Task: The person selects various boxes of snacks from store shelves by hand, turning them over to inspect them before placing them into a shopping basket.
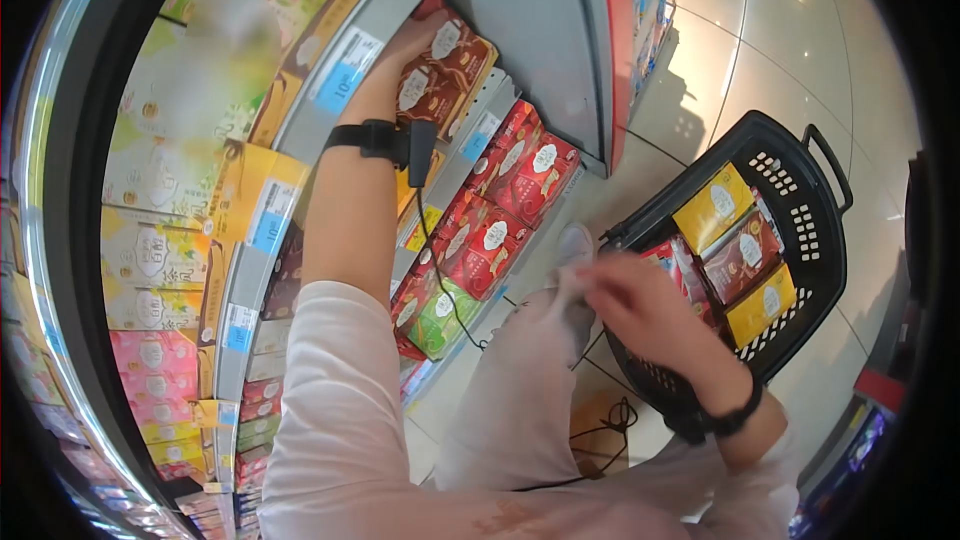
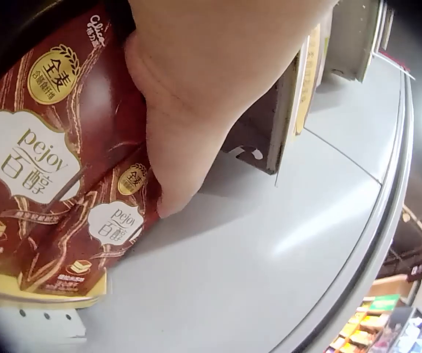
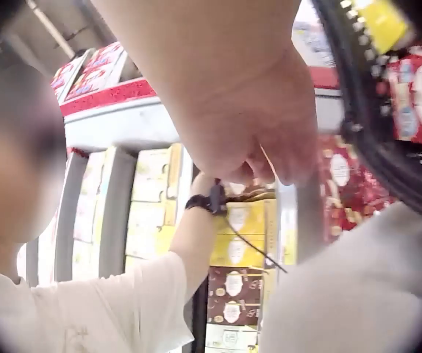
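Observation:
My left hand (image 1: 405,40) reaches into a shelf bay at the brown pejoy biscuit boxes (image 1: 440,70). In the left wrist view its thumb (image 2: 176,193) lies along the edge of a small brown pejoy box (image 2: 112,224), which overlaps a larger-looking brown one (image 2: 31,158). The other fingers are hidden, so I cannot tell whether they grip a box. My right hand (image 1: 650,315), blurred, hangs beside the black shopping basket (image 1: 835,270) above my leg. In the right wrist view, that hand (image 3: 270,121) has loosely bent fingers and holds nothing.
The basket stands on the tiled floor (image 1: 790,10) with yellow (image 1: 715,205), brown (image 1: 743,258) and red boxes inside. Red boxes (image 1: 490,235) and a green box (image 1: 445,320) fill the lower shelf. A grey panel (image 1: 530,30) closes the shelf end. A cable (image 1: 605,435) loops near my feet.

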A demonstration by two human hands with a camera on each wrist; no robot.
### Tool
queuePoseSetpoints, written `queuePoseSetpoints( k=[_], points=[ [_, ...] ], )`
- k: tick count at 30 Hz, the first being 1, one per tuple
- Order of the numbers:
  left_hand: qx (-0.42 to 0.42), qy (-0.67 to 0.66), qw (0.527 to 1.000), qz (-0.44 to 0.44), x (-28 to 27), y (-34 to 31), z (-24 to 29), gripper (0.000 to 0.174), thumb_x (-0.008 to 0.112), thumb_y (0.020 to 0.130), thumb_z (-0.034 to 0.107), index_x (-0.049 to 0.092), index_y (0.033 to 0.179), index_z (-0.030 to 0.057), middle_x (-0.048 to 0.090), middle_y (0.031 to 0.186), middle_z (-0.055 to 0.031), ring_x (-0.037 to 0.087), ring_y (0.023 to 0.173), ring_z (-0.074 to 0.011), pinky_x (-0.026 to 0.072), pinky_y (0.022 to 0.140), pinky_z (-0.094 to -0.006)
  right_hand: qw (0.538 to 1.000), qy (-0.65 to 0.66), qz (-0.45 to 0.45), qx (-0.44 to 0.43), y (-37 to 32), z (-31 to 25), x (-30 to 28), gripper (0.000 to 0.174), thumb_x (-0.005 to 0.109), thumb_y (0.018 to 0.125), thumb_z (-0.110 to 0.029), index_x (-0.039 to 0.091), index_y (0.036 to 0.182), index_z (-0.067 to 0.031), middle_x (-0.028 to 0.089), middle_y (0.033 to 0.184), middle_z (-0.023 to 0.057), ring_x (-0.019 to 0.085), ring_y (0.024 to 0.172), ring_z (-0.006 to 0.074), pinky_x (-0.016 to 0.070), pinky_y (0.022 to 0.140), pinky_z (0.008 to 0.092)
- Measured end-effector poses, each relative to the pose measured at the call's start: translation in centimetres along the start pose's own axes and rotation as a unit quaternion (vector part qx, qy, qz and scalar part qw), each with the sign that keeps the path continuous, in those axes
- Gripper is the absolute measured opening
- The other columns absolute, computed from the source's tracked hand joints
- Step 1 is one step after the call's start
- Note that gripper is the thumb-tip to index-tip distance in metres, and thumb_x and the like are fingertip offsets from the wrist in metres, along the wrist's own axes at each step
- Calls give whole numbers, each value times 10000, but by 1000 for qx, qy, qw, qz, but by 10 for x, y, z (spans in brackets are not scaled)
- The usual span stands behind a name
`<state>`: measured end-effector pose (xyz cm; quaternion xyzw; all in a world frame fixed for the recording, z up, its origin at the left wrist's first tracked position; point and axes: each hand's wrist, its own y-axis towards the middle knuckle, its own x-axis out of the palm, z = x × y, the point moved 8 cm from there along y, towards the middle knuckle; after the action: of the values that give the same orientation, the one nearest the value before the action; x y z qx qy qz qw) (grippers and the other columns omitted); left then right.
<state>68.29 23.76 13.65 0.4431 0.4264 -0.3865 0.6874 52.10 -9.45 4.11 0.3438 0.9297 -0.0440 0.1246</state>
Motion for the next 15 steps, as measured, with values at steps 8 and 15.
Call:
queuePoseSetpoints(
  k=[8, 15],
  points=[
    [-6, 21, 1000, -8, 7, 3, -3, 663, 731, 704, 358, 561, 1255, 31, 591, 1223, -216, 566, 1130, -352, 452, 952, -389, 870, -354, 206, -275, 254, -4, 3, 134, 576, 776, -125, 670, 816, -37, 642, 895, 125, 591, 931, 299, 473, 861, 425],
    [3, -11, 1000, -6, 17, 8, -15, 650, 732, 705, 361, 571, 1220, -1, 611, 1171, -229, 594, 1070, -355, 471, 916, -386, 821, -445, 92, -345, 291, 0, 22, 139, 581, 776, -148, 675, 795, -47, 615, 858, 109, 590, 925, 292, 468, 868, 411]
  ],
)
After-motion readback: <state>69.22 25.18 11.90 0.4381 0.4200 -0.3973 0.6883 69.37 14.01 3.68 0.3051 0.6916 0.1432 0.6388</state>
